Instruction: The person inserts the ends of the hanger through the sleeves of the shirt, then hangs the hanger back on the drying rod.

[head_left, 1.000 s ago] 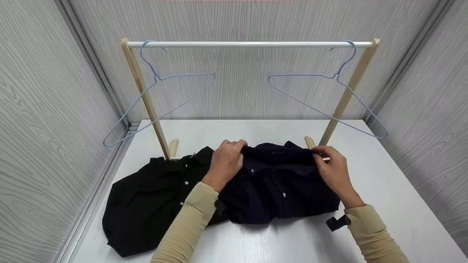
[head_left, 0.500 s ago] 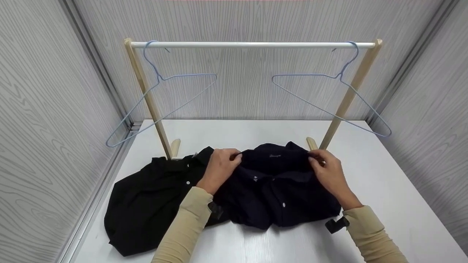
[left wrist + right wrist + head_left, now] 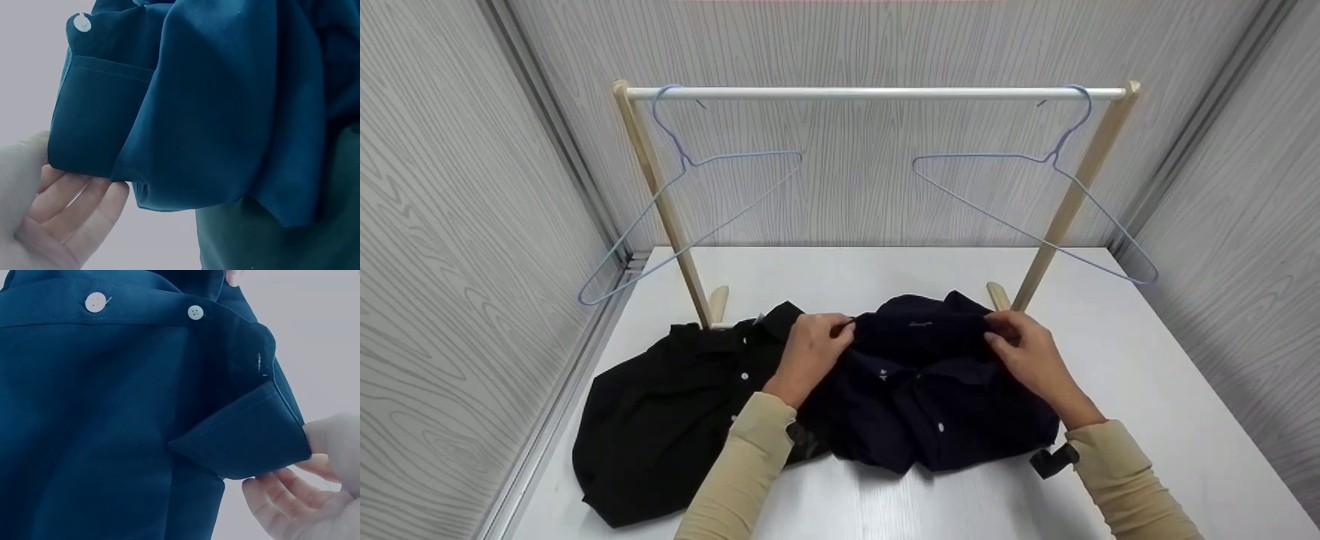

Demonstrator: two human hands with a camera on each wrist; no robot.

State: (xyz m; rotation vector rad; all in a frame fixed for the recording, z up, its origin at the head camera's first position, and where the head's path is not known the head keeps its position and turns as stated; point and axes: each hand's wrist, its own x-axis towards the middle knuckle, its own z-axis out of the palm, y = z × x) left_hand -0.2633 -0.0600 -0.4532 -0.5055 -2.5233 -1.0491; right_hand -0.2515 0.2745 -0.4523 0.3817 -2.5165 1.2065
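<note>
A navy button-up shirt [image 3: 952, 409] lies bunched on the table, its collar spread toward me. My left hand [image 3: 814, 349] pinches the left side of the collar, and my right hand [image 3: 1027, 356] pinches its right side. Up close in the left wrist view, the thumb and fingers of the left hand [image 3: 73, 208] meet at the folded collar edge [image 3: 95, 118]. The right wrist view has the right hand [image 3: 298, 486] at a collar point [image 3: 247, 439], with white buttons [image 3: 95, 302] along the placket. A black shirt [image 3: 660, 420] lies on the left, partly under my left arm.
Behind the shirts stands a garment rack with a white bar [image 3: 870, 94] and wooden legs [image 3: 664, 206]. Two blue wire hangers hang from it, a left hanger [image 3: 742, 155] and a right hanger [image 3: 982, 155]. Patterned wall panels [image 3: 1222, 195] enclose the white table [image 3: 1155, 390].
Both hands have come slightly toward me with the collar, the right one also a little leftward. The collar's inside and its label now show more. The black shirt stays put.
</note>
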